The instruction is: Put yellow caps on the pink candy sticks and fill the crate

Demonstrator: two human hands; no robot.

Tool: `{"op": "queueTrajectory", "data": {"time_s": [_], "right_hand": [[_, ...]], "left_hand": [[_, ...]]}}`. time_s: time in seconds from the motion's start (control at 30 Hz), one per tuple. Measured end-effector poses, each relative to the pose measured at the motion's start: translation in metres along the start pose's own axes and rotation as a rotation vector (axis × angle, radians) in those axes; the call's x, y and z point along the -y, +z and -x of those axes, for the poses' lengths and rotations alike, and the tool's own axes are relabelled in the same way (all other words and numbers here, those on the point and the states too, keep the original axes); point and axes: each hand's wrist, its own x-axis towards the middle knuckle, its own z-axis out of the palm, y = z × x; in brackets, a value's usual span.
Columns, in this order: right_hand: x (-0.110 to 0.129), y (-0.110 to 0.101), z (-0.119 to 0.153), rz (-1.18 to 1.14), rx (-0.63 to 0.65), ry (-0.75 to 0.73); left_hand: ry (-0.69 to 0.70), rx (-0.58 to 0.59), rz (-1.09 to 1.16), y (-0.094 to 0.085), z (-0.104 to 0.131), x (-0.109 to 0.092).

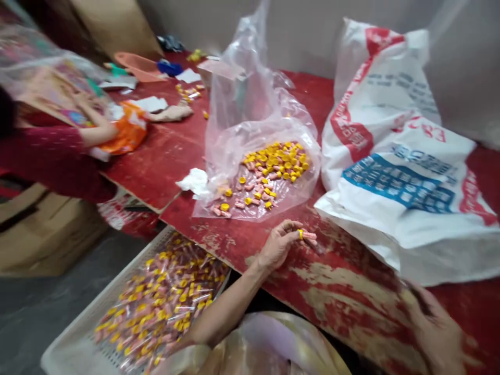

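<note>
My left hand [279,245] is over the near part of the red table, its thumb and fingers pinched on a small pink tube with a yellow cap [308,235]. The tube lies sideways, with its pink end pointing right. Beyond it, a clear plastic bag [234,140] lies with its mouth spread, holding many loose pink tubes and yellow caps [277,161]. At the lower right, my right hand [437,323] is smeared by motion. It is by the near edge of a white printed sack [390,208]; whether its fingers hold anything does not show.
Below the table edge on the left stands a white crate [74,323] filled with wrapped yellow-and-pink pieces [156,297]. A crumpled white tissue [194,182] lies beside the clear bag. At the far left, a co-worker's arm [99,134] reaches to an orange bag [130,130].
</note>
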Motion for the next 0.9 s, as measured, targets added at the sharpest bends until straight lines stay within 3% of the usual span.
{"op": "queueTrajectory", "data": {"time_s": [0.1,0.2,0.37,0.53,0.6,0.73,0.8,0.9], "right_hand": [[0.033,0.026,0.013,-0.215,0.213,-0.019],[0.063,0.049,0.008,-0.319,0.302,-0.057],[0.078,0.057,0.001,-0.263,0.334,-0.245],[0.080,0.053,-0.001,-0.067,0.265,-0.395],[0.077,0.050,-0.002,-0.138,0.209,-0.301],[0.068,0.051,-0.003,-0.610,0.033,0.018],[0.067,0.055,-0.002,-0.704,0.004,0.063],[0.072,0.060,-0.001,-0.629,0.057,0.004]], "left_hand": [[-0.052,0.124,-0.159,0.010,0.012,0.015],[-0.075,0.161,-0.243,0.017,0.025,0.026],[-0.024,0.066,-0.247,0.016,0.034,0.031],[0.000,0.040,-0.217,0.011,0.033,0.033],[0.007,0.042,-0.184,0.010,0.032,0.033],[-0.007,0.001,-0.107,0.010,0.032,0.036],[-0.028,-0.014,-0.067,0.011,0.033,0.038],[-0.047,-0.032,-0.001,0.013,0.034,0.042]]}}
